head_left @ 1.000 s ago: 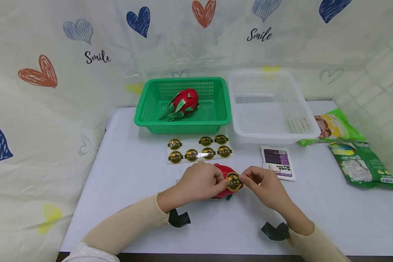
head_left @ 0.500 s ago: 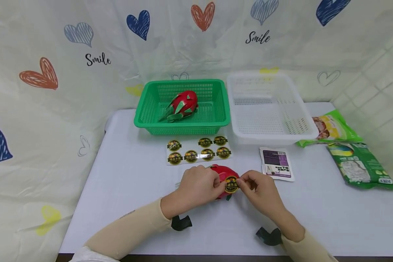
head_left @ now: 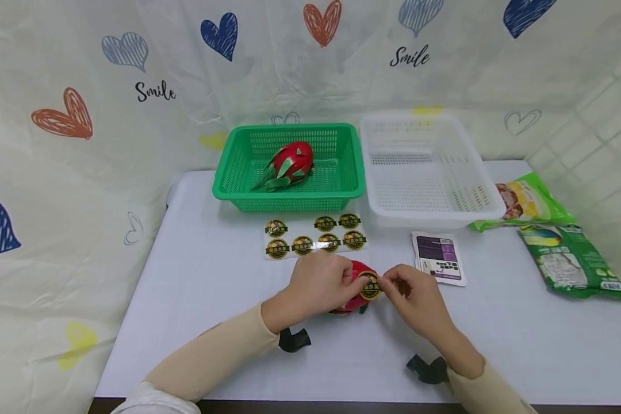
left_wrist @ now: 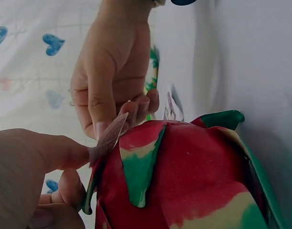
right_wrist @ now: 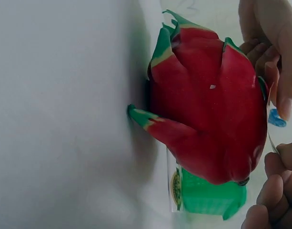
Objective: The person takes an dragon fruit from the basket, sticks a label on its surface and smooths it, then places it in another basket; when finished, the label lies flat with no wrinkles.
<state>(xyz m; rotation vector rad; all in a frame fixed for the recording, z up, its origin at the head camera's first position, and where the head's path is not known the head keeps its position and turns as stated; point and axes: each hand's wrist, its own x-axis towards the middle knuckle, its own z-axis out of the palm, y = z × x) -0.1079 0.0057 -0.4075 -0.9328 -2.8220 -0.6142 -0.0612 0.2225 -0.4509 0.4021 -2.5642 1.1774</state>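
Note:
A red dragon fruit (head_left: 361, 268) with green-tipped scales lies on the white table, partly hidden behind my left hand (head_left: 318, 284) in the head view. A round black-and-gold fruit sticker (head_left: 371, 287) stands right against its upper side. My left thumb and finger pinch the sticker's left edge. From the other side, my right hand (head_left: 416, 296) pinches its right edge between thumb and forefinger. The left wrist view shows the sticker (left_wrist: 111, 132) edge-on, tilted beside the fruit's skin (left_wrist: 188, 167).
Behind the hands lies a sheet of several round stickers (head_left: 315, 236). A green basket (head_left: 290, 204) holds another dragon fruit (head_left: 295, 158); a white basket (head_left: 434, 218) stands beside it. To the right are a purple-and-white packet (head_left: 439, 259), a green-yellow bag (head_left: 533, 198) and a dark green bag (head_left: 574, 259).
Both hands keep hold of the sticker over the dragon fruit. They shift only slightly, with the sticker dipping left and then back right; the right forearm has moved a little left.

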